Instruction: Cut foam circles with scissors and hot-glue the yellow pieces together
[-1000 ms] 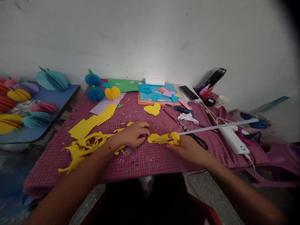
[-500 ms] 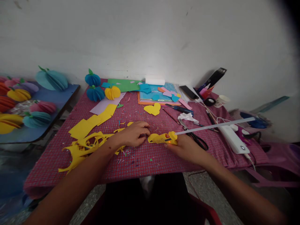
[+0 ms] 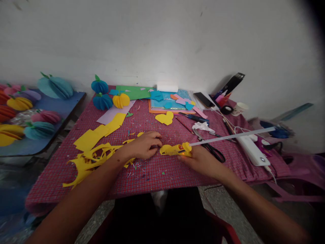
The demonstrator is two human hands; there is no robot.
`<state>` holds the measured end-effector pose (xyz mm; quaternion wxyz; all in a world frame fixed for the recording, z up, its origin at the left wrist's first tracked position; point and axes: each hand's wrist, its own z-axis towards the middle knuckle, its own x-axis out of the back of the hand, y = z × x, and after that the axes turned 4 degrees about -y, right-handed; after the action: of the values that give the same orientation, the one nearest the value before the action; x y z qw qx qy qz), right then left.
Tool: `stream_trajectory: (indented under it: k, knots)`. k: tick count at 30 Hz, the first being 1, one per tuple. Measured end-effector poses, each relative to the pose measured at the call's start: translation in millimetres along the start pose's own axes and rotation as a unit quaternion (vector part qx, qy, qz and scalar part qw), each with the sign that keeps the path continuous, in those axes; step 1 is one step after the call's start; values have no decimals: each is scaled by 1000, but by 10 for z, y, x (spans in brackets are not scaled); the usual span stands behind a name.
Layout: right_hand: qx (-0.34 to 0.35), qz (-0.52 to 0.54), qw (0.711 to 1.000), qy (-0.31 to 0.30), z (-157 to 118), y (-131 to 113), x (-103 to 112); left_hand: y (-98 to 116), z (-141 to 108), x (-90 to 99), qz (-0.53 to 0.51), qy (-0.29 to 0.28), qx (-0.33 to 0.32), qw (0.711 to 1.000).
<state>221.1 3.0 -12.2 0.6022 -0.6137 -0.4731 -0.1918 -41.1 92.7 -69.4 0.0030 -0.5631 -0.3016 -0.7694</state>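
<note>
My right hand (image 3: 200,161) is wrapped round a yellow glue gun (image 3: 175,149), whose small orange light glows. A long whitish glue stick (image 3: 233,136) sticks out of its back end toward the right. The nozzle end points left, close to the fingertips of my left hand (image 3: 144,145). That hand is curled, thumb and fingers bent together low over the cloth; anything between its fingertips is too small to make out. Yellow cut-out scraps (image 3: 88,162) lie beside and under my left forearm. A yellow heart-like paper piece (image 3: 165,118) lies beyond the hands.
On the checked tablecloth (image 3: 152,179) are yellow sheets (image 3: 88,139), black-handled scissors (image 3: 213,151), a phone (image 3: 203,100), a white power strip (image 3: 254,150) and blue paper pumpkins (image 3: 103,101). A blue table (image 3: 61,117) at left bears more paper pumpkins.
</note>
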Motion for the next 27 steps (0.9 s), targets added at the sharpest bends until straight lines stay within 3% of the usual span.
stream_trajectory:
  k: [17, 27]
  knots:
    - [-35, 3, 999, 14, 130, 67, -1, 10, -2, 9, 2, -4, -4, 1000]
    - [-52, -24, 998, 5, 114, 143, 103, -3, 6, 4, -3, 0, -9, 1000]
